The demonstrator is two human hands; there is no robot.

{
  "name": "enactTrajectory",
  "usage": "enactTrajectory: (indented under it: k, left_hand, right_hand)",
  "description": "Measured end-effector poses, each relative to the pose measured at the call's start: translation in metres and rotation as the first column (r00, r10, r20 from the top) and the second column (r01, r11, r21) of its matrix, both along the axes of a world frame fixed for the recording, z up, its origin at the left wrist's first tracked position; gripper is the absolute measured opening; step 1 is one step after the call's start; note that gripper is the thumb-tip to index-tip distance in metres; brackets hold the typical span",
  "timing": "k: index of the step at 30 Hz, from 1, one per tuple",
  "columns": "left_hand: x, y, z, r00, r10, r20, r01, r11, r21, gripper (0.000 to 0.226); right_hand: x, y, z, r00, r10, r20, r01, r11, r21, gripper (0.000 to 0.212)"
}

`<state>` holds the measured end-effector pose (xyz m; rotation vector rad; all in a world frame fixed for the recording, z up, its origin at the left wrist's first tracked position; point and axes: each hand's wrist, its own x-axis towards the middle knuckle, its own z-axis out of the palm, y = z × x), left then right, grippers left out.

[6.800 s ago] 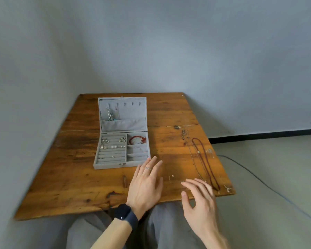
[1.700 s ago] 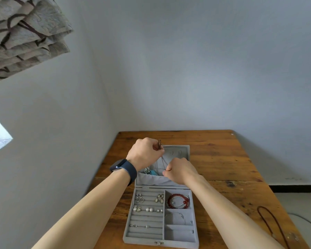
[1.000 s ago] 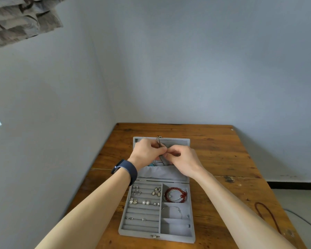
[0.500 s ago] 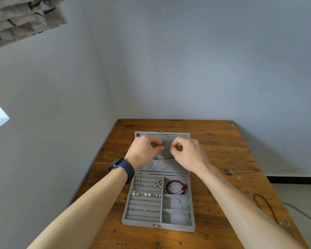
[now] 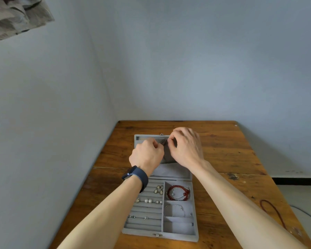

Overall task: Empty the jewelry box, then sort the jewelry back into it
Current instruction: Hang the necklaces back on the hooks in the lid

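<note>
An open grey jewelry box [image 5: 195, 209] lies on the wooden table [image 5: 228, 155], its lid [image 5: 171, 172] flat at the far side. Both hands work over the lid. My left hand [image 5: 147, 156] and my right hand [image 5: 186, 147] each pinch a thin necklace chain [image 5: 164, 141] near the lid's top hooks; the chain is barely visible between the fingertips. The tray holds earrings [image 5: 159, 189] and pearl studs [image 5: 148, 200] in the left slots, a red bead bracelet [image 5: 178, 192] top right and a silver bangle [image 5: 174, 209] below it.
A dark red cord necklace [image 5: 273, 212] lies near the table's right edge. A cable [image 5: 307, 214] runs on the floor beyond it. Walls stand close at the left and behind the table. Patterned fabric [image 5: 14, 17] hangs at top left.
My right hand has risen toward the lid's top edge, and both hands still pinch the thin chain over the lid. The view has shifted slightly.
</note>
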<state>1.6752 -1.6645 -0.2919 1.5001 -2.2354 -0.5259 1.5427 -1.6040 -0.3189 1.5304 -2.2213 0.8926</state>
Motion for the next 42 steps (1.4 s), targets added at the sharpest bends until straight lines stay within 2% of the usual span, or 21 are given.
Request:
enactTrajectory:
  k: [3, 6, 10, 13, 16, 19, 22, 26, 30, 37, 42]
  left_hand:
    - [-0.004, 0.001, -0.006, 1.000, 0.022, 0.012, -0.021, 1.000, -0.015, 0.023]
    - [-0.007, -0.002, -0.008, 0.998, 0.048, 0.031, -0.047, 0.999, -0.024, 0.027]
    - [-0.009, -0.006, -0.004, 0.995, 0.046, 0.094, -0.034, 0.991, -0.133, 0.029]
    - [-0.004, -0.008, 0.000, 0.981, 0.004, 0.193, 0.054, 0.954, -0.294, 0.026]
    - [0.002, -0.013, 0.002, 0.962, -0.062, 0.265, 0.179, 0.877, -0.446, 0.023]
    - [0.003, -0.022, 0.002, 0.950, -0.118, 0.290, 0.258, 0.821, -0.509, 0.030]
    - [0.002, -0.032, 0.004, 0.949, -0.179, 0.258, 0.274, 0.875, -0.399, 0.048]
    - [0.000, -0.043, 0.003, 0.941, -0.235, 0.243, 0.288, 0.934, -0.212, 0.047]
    - [0.004, -0.047, 0.000, 0.938, -0.243, 0.248, 0.305, 0.917, -0.255, 0.049]
    - [0.007, -0.043, -0.008, 0.915, -0.230, 0.332, 0.348, 0.867, -0.357, 0.063]
    - [0.015, -0.038, -0.007, 0.899, -0.288, 0.329, 0.397, 0.854, -0.337, 0.071]
  right_hand:
    - [-0.002, -0.007, -0.001, 1.000, 0.004, -0.018, -0.003, 0.999, 0.047, 0.015]
    - [-0.002, -0.010, -0.002, 0.999, -0.034, 0.028, 0.033, 0.998, 0.052, 0.014]
    - [0.002, -0.011, 0.000, 0.995, -0.073, 0.066, 0.073, 0.997, 0.015, 0.012]
    - [0.004, -0.011, 0.000, 0.994, -0.082, 0.073, 0.083, 0.997, -0.004, 0.011]
    - [0.005, -0.011, -0.002, 0.996, -0.075, 0.058, 0.074, 0.997, 0.020, 0.013]
    - [0.004, -0.010, -0.001, 0.998, -0.062, 0.025, 0.061, 0.996, 0.059, 0.016]
    - [0.003, -0.008, -0.001, 0.999, -0.038, -0.009, 0.039, 0.994, 0.102, 0.014]
    - [0.002, -0.001, -0.001, 0.992, 0.035, -0.123, -0.014, 0.986, 0.168, 0.015]
    - [0.003, 0.005, -0.001, 0.975, 0.071, -0.213, -0.023, 0.976, 0.218, 0.018]
    - [0.003, 0.017, -0.009, 0.963, 0.123, -0.240, -0.074, 0.976, 0.205, 0.011]
    - [0.002, 0.037, -0.019, 0.962, 0.152, -0.226, -0.118, 0.981, 0.157, 0.016]
